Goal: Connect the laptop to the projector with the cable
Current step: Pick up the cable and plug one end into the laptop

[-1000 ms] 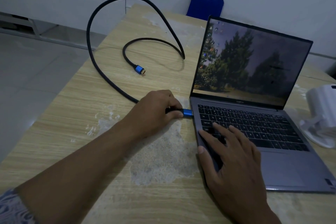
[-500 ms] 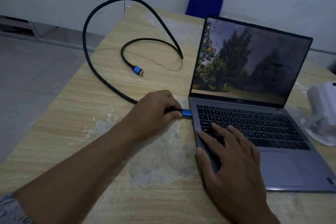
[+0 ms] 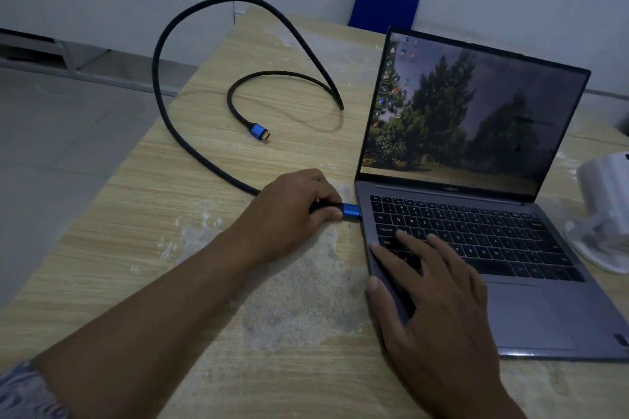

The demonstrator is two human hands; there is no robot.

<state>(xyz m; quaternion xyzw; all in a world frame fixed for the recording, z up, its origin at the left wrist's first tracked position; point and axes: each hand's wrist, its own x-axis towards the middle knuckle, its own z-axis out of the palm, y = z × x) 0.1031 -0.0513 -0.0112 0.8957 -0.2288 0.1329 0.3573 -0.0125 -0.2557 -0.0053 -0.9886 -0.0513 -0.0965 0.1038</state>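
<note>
A grey laptop [image 3: 531, 313] stands open on the wooden table [image 3: 143, 214], its screen lit with a tree picture. My left hand [image 3: 292, 211] pinches the blue plug [image 3: 350, 210] of a black braided cable [image 3: 160, 54], and the plug's tip touches the laptop's left edge. My right hand [image 3: 432, 299] lies flat on the keyboard's left corner, fingers spread. The cable loops off the table's left edge and back; its other blue plug [image 3: 259, 132] lies loose on the table. A white projector [image 3: 606, 201] sits at the right edge, partly cut off.
A blue chair back [image 3: 384, 5] stands behind the table's far edge. Grey tiled floor lies to the left of the table. A worn pale patch marks the tabletop between my arms.
Both hands keep the same hold; the plug stays against the laptop's left edge. Only the camera has shifted slightly.
</note>
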